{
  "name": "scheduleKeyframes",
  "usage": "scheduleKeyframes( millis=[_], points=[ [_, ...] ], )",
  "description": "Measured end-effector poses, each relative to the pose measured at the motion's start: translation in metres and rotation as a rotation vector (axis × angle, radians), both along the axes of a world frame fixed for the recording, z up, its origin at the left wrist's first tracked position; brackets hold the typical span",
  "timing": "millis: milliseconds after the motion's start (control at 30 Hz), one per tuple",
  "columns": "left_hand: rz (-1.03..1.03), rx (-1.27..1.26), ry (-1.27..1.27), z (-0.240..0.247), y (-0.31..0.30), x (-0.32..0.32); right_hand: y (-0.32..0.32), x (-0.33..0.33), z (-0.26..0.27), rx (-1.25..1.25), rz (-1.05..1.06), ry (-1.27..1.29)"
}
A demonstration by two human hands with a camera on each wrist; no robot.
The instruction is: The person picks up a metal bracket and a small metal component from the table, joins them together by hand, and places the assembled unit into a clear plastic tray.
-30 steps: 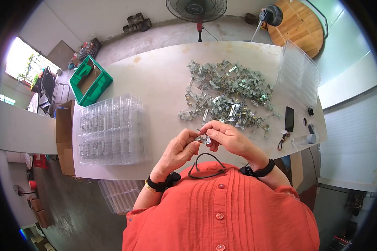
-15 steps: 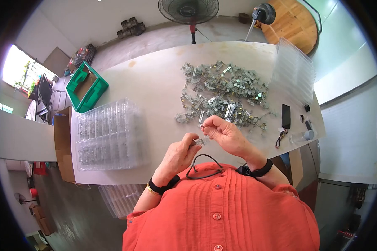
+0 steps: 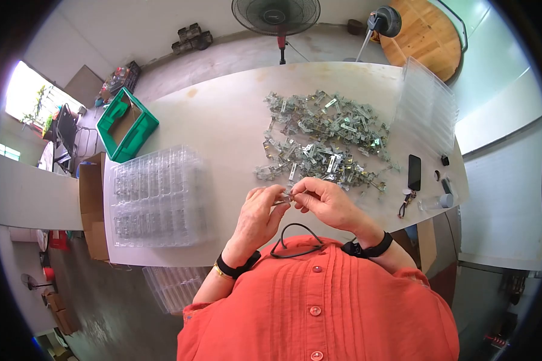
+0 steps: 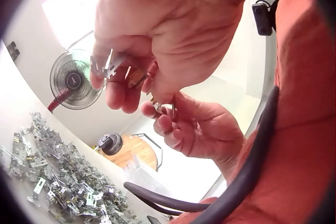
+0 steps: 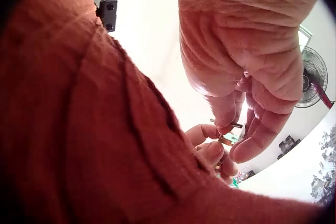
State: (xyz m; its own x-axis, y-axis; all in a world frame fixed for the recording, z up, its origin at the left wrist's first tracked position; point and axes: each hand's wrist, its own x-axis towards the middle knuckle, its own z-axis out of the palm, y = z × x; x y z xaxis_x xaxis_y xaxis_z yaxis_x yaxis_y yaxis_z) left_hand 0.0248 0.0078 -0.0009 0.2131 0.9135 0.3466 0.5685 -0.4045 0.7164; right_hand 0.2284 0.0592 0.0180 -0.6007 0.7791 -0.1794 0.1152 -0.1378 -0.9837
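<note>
In the head view the left hand (image 3: 258, 218) and right hand (image 3: 326, 204) meet over the table's near side, below a heap of small metal parts (image 3: 334, 161). The left hand (image 4: 173, 29) grips a silvery metal bracket (image 4: 108, 66) with a brass-coloured piece, seen in the left wrist view. Thumb and fingers of the right hand (image 5: 244, 77) pinch a thin dark pin (image 5: 233, 124) in the right wrist view, close against the part at the left fingertips. Fingers cover much of both pieces.
Clear plastic trays (image 3: 156, 198) are stacked on the table's left, others (image 3: 426, 108) at the far right. A green crate (image 3: 126, 125) stands at the left edge. A phone (image 3: 414, 172) and a bottle (image 3: 436, 202) lie at the right. A black cable (image 3: 295, 240) loops before the shirt.
The hands moved a little apart, then came together again at the bracket. The head view has shifted slightly.
</note>
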Motion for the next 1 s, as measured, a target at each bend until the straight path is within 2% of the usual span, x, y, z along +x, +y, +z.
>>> scheduleKeyframes(
  millis=[100,167,200,267,300,367,400,433,500,567,633,767,900,1000],
  points=[
    [0.063,0.056,0.030,-0.001,0.003,0.000,0.003,0.000,0.000,0.135,-0.043,0.001],
    [0.213,0.083,-0.007,0.003,0.004,0.001,0.006,-0.002,-0.001,0.338,-0.134,-0.039],
    [0.216,0.085,-0.005,0.000,0.005,-0.001,0.008,-0.004,0.001,0.339,-0.131,-0.037],
    [0.326,0.009,-0.182,-0.012,0.007,-0.006,0.010,-0.006,0.007,0.604,-0.214,-0.093],
    [0.326,0.009,-0.182,-0.017,0.008,-0.010,0.010,-0.007,0.009,0.604,-0.214,-0.093],
    [0.320,-0.391,-0.485,-0.025,0.009,-0.018,0.011,-0.010,0.011,0.736,-0.216,-0.093],
    [0.235,-0.530,-0.611,-0.018,0.010,-0.019,0.011,-0.012,0.012,0.737,-0.214,-0.091],
    [0.237,-0.528,-0.611,-0.016,0.011,-0.019,0.010,-0.014,0.013,0.748,-0.181,-0.113],
    [0.069,-0.818,-1.110,-0.014,0.011,-0.018,0.008,-0.015,0.015,0.760,-0.151,-0.139],
    [0.050,-0.817,-1.139,-0.025,0.014,-0.020,0.007,-0.015,0.017,0.734,0.044,-0.147],
    [0.077,-0.818,-1.276,-0.028,0.018,-0.025,0.002,-0.017,0.021,0.707,0.117,-0.144],
    [0.082,-0.793,-1.258,-0.024,0.020,-0.027,-0.002,-0.019,0.018,0.704,0.285,-0.141],
    [0.081,-0.793,-1.297,-0.024,0.019,-0.028,-0.004,-0.020,0.012,0.671,0.304,-0.082],
    [0.038,-0.804,-1.295,-0.027,0.016,-0.033,-0.003,-0.021,0.011,0.611,0.174,0.018]
  ],
)
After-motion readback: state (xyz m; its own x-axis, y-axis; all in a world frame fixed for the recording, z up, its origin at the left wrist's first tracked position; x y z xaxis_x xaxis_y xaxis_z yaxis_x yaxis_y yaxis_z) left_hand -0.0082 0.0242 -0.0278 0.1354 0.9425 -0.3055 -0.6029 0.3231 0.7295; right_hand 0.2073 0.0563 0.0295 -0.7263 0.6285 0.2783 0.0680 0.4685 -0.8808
